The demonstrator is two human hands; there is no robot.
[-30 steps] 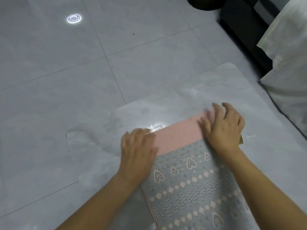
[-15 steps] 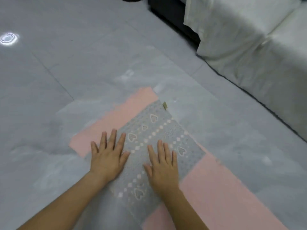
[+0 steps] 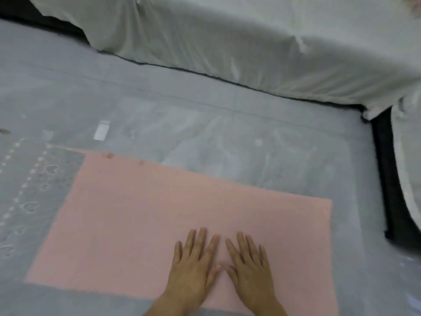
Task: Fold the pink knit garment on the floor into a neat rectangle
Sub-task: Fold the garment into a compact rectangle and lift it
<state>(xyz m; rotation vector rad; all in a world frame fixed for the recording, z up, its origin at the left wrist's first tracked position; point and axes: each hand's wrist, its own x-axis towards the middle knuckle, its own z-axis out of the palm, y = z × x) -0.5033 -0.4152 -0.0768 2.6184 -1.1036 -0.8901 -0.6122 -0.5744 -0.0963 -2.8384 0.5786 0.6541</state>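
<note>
The pink knit garment (image 3: 141,215) lies flat on a clear plastic sheet on the floor, its plain pink part spread wide across the middle of the view. A grey patterned part with hearts and dots (image 3: 29,190) lies over its left end. My left hand (image 3: 193,263) and my right hand (image 3: 248,265) press flat on the pink fabric side by side near its front edge, fingers straight and spread, thumbs almost touching.
A piece of furniture under a white cover (image 3: 227,42) runs along the back and down the right side, with a dark base (image 3: 387,179) showing at the right. The clear plastic sheet (image 3: 227,142) covers the grey tile floor around the garment.
My view has swung right. Both hands have moved from the grey patterned part onto the plain pink part and now lie closer together.
</note>
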